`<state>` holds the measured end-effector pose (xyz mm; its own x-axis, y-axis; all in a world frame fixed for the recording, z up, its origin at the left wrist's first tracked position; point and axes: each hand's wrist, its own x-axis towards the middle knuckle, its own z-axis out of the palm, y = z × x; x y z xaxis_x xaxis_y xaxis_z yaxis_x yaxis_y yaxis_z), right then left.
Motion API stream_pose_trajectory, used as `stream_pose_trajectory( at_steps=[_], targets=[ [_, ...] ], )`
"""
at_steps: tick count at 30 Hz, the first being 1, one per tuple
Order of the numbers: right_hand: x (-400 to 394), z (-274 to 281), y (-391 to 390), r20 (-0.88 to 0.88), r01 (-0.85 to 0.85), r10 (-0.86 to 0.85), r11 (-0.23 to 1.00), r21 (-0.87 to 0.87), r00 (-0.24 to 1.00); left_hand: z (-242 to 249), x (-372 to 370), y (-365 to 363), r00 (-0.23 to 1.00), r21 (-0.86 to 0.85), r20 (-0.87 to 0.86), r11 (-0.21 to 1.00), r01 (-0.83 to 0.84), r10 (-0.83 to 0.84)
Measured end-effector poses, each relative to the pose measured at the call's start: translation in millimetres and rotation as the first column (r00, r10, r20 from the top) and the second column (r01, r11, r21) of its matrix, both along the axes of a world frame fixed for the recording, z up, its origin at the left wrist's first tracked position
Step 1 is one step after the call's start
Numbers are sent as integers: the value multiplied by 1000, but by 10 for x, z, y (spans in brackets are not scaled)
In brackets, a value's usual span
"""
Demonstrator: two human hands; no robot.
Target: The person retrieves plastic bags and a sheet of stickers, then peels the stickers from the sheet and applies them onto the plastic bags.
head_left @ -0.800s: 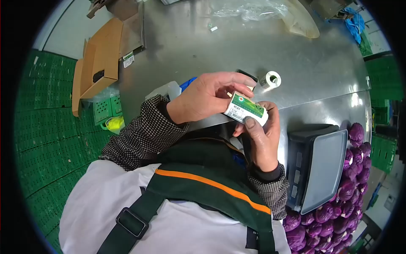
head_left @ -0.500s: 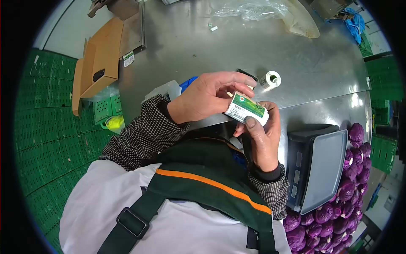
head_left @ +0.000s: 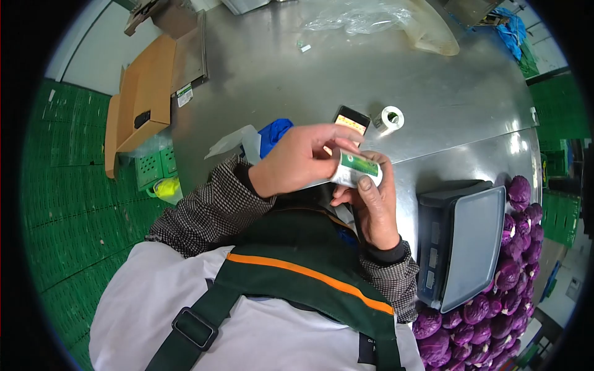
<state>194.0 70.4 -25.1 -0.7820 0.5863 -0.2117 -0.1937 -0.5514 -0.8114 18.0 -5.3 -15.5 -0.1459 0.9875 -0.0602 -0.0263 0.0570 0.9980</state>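
Note:
Between my two hands is a roll of printed green and white labels [head_left: 357,169], held over the table's near edge. My right hand [head_left: 378,210] is closed round its right end, thumb on the printed face. At the left end, my left hand [head_left: 297,154] pinches the roll or its loose edge; the fingertips are slightly blurred. Just beyond my fingers lies a phone [head_left: 351,119] with a lit screen, partly hidden by my left hand. Beside it a second label roll [head_left: 390,120] rests on the metal table.
A scale [head_left: 467,247] stands at the right, with red cabbages [head_left: 510,275] heaped beyond it. Blue plastic [head_left: 274,135] lies left of my hands. An open cardboard box [head_left: 148,93] and green crates [head_left: 74,204] are at the left. Clear plastic film [head_left: 371,21] covers the far edge.
The label roll has turned in my hands and come slightly nearer my body. My left hand has shifted down, so more of the phone and blue plastic shows.

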Motion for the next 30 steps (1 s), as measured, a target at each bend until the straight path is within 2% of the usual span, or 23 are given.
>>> stream_pose_trajectory(
  at_steps=[3, 4, 7, 8, 12, 14, 16, 18, 21, 22, 23, 25, 27, 28, 30],
  targets=[
    [101, -108, 17, 98, 34, -24, 995, -98, 995, -27, 139, 5, 989, -39, 126, 996, 76, -71],
    [169, -152, 47, 89, 44, -29, 985, -167, 996, 14, 124, 29, 990, -59, 8, 988, 140, -139],
    [428, -294, 68, 95, 96, -76, 967, -236, 993, -271, 10, 211, 989, -57, 7, 987, 149, -149],
    [512, -322, 74, 130, 108, -77, 961, -253, 989, -341, -60, 312, 993, -64, 56, 992, 108, -105],
    [788, -385, 11, 234, 139, -83, 962, -233, 969, -733, -133, 827, 958, -21, -285, 999, 24, -29],
    [877, -429, -38, 236, 120, -64, 965, -234, 970, -904, -67, 1072, 862, 7, -507, 1000, 15, -9],
    [948, -429, -74, 218, 89, -35, 965, -247, 975, -994, 40, 1268, 774, 20, -633, 1000, 5, 9],
    [989, -433, -90, 134, 59, -18, 948, -311, 991, -1077, 115, 1445, 678, 24, -735, 1000, 12, 10],
    [1007, -608, -185, 22, 59, -54, 944, -324, 998, -1185, 143, 1631, 654, -130, -743, 989, 68, -142],
    [995, -714, -199, -17, 45, -53, 944, -326, 998, -1280, 116, 1681, 640, -22, -765, 995, 94, -78],
    [986, -777, -217, -55, 29, -50, 944, -330, 997, -1379, 90, 1729, 677, 10, -734, 997, 78, -45],
    [915, -793, -219, 132, 103, -55, 913, -394, 990, -1391, 61, 1744, 746, 68, -666, 997, 35, 19],
    [832, -909, -233, 253, 141, -35, 899, -414, 967, -1329, 12, 1654, 943, -6, -317, 994, -105, 98],
    [763, -950, -257, 305, 166, -53, 918, -361, 951, -1251, -23, 1583, 980, -61, -122, 985, -164, 156],
    [622, -988, -281, 349, 172, -42, 921, -350, 936, -1120, -204, 1321, 980, -78, 23, 978, -193, 196]
  ],
)
